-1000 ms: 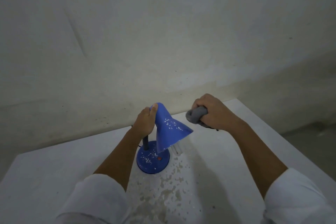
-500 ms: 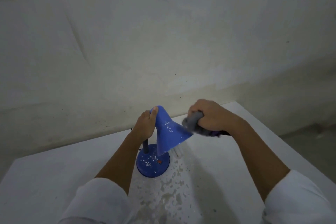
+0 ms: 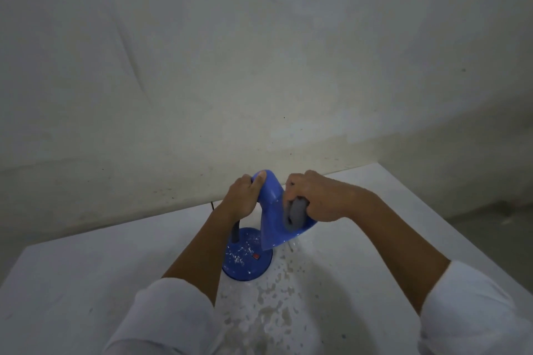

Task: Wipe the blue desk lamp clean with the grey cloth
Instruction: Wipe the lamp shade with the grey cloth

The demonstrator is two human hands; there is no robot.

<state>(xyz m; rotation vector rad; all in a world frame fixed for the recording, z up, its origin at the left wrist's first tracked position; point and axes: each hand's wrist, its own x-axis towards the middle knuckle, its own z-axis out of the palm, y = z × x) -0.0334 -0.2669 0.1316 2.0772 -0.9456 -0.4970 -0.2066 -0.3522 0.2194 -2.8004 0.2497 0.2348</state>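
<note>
Two hands are seen at centre frame: the blue desk lamp (image 3: 269, 216) is gripped by the left hand (image 3: 242, 196), while the bunched grey cloth (image 3: 295, 215) is pressed on its shade by the right hand (image 3: 314, 196). Wiping is under way; the speckled base (image 3: 248, 262) likely needs attention next.

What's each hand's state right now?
Left hand: grips the lamp at the shade's top.
Right hand: grips the cloth, pressing it on the shade.

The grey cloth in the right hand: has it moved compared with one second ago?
Yes. The grey cloth has moved left, towards the lamp base: it was apart from the blue shade and now presses on it.
</note>
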